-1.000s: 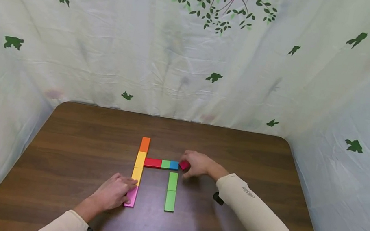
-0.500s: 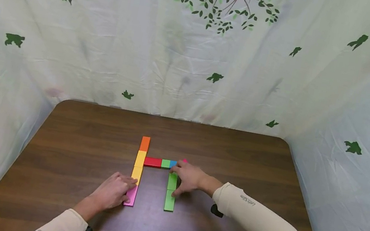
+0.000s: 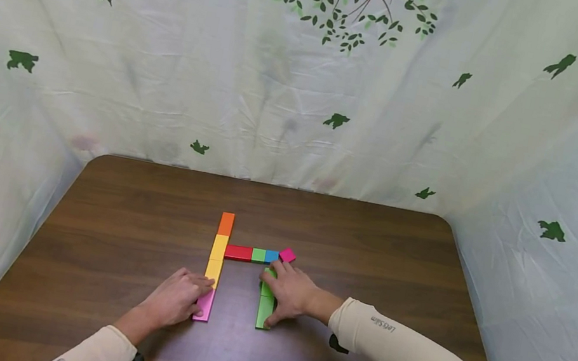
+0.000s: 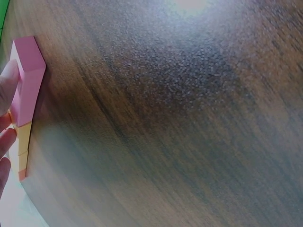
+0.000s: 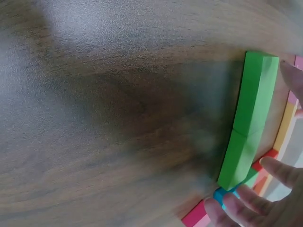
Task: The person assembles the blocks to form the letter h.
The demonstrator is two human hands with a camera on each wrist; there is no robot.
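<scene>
My left hand (image 3: pixel 178 296) rests at the left side of a pink block (image 3: pixel 205 309), thumb against the pink block and fingertips by its joint with the yellow blocks (image 3: pixel 219 247). In the left wrist view, the thumb (image 4: pixel 8 85) touches the pink block's side. Spread fingers of my right hand (image 3: pixel 294 294) reach over two green blocks (image 3: pixel 263 315) laid end to end. Its thumb is at their near end, and its fingertips are by the far end. In the right wrist view, the thumb (image 5: pixel 292 78) stands a little apart from the green blocks.
An orange block (image 3: pixel 226 223) tops the yellow and pink column. From that column a red block (image 3: pixel 238 253), a small green block (image 3: pixel 258 256) and a blue block (image 3: pixel 272 256) run right. A magenta block (image 3: pixel 287 254) sits turned at the row's end. A patterned curtain (image 3: pixel 293 91) backs the wooden table (image 3: pixel 145 207).
The right hand has let go of the magenta block, leaving it turned beside the blue one, and has moved nearer the body, over the green blocks. The left hand has stayed at the pink block.
</scene>
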